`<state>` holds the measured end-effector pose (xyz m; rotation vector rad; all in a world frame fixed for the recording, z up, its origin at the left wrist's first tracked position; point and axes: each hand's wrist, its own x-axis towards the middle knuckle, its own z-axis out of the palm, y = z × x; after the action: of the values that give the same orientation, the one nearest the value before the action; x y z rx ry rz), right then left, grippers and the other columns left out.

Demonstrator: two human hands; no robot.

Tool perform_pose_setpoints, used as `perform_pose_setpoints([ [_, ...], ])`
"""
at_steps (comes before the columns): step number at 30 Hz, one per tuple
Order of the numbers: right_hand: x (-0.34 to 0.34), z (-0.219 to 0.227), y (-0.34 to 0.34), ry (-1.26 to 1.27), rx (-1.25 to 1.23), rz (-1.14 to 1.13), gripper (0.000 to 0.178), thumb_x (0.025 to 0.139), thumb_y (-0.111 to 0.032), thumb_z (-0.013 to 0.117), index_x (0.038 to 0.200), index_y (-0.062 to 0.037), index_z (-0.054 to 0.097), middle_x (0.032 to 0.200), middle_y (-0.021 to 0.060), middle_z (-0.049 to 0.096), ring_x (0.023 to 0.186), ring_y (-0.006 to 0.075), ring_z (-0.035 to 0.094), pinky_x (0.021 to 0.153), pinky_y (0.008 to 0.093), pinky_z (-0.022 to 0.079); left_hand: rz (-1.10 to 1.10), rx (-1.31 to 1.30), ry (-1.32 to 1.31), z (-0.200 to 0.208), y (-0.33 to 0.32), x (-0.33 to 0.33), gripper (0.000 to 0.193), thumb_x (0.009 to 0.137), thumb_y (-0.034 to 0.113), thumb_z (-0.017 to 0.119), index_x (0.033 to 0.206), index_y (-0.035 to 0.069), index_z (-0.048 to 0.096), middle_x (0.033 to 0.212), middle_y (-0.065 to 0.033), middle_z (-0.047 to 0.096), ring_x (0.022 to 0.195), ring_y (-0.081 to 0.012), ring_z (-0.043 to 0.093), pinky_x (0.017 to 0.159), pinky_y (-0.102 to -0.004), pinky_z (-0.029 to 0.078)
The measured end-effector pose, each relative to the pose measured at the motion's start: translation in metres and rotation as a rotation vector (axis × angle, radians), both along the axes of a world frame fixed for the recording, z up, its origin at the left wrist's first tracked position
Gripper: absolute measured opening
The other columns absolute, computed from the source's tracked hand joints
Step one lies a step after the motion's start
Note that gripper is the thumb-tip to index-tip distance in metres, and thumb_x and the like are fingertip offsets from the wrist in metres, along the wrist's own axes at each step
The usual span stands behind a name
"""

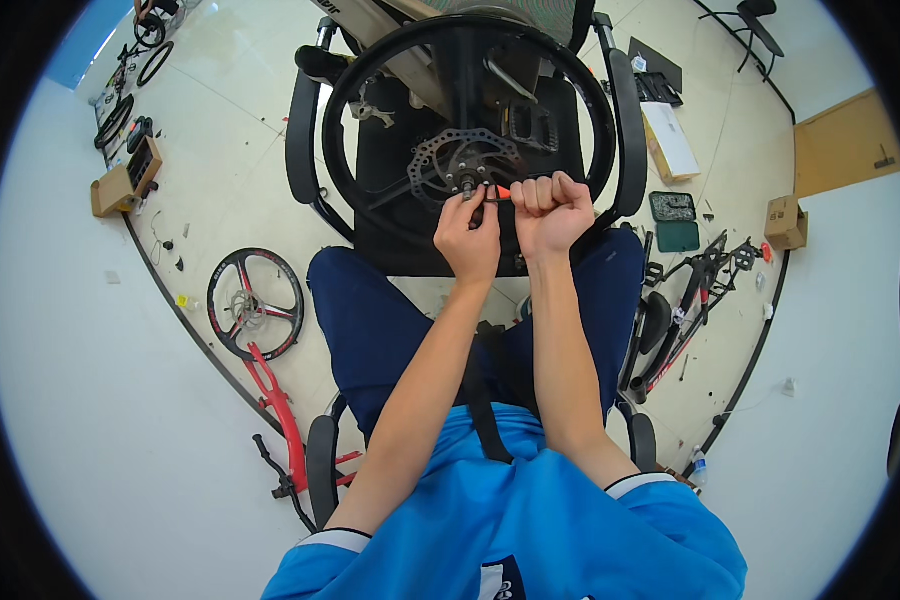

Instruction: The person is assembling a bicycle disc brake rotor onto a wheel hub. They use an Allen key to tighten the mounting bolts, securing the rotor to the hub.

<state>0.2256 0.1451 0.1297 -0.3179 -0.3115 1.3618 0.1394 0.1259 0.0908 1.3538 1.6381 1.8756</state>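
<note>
A black bicycle wheel [607,130] lies on the seat of a black office chair in front of me, its hub side up. Bolted to the hub is a drilled metal brake disc [428,157], and a threaded axle [468,187] sticks out of its middle. My left hand [468,240] is closed, fingertips pinching at the disc's near edge beside the axle. Just right of it, my right hand [553,215] is curled into a fist around a slim dark tool [502,200] that looks like a hex key. Something orange shows between the hands. The tool's tip is hidden by my left fingers.
A pale bike frame [370,22], with a pedal [530,127] near it, rests on the chair. Left on the floor are a spoked wheel [298,300] and red frame [288,430]. A dark red bike frame [695,300] and green tool case [677,236] lie right.
</note>
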Motion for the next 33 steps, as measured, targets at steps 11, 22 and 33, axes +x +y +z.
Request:
perform_pose_setpoints([
  [11,-0.006,-0.002,0.006,0.031,-0.131,-0.188,0.040,0.084,-0.018,0.046,0.057,-0.0148,0.017,0.048,-0.0016,0.013,0.047,0.0135,0.008,0.048,0.0324,0.015,-0.020,0.028,0.110,-0.007,0.002,-0.002,0.015,0.079,0.003,0.076,0.094,-0.002,0.074,0.077,-0.0047,0.063,0.055,-0.0085,0.052,0.049,-0.0229,0.041],
  [22,-0.004,-0.005,0.011,0.123,-0.155,-0.221,0.040,0.083,-0.019,0.047,0.057,-0.0155,0.018,0.049,-0.0021,0.013,0.047,0.0133,0.008,0.047,0.0317,0.014,-0.037,0.035,0.147,0.001,-0.001,-0.005,0.016,0.076,0.001,0.074,0.093,0.000,0.074,0.074,-0.0042,0.063,0.052,-0.0104,0.052,0.048,-0.0239,0.042],
  [33,-0.004,-0.009,0.011,0.111,-0.123,-0.141,0.039,0.083,-0.019,0.047,0.057,-0.0156,0.019,0.050,-0.0021,0.012,0.047,0.0134,0.009,0.048,0.0315,0.014,-0.011,0.023,0.107,-0.001,-0.003,-0.006,0.016,0.076,-0.001,0.074,0.093,-0.001,0.074,0.072,-0.0041,0.061,0.051,-0.0084,0.049,0.046,-0.0221,0.038],
])
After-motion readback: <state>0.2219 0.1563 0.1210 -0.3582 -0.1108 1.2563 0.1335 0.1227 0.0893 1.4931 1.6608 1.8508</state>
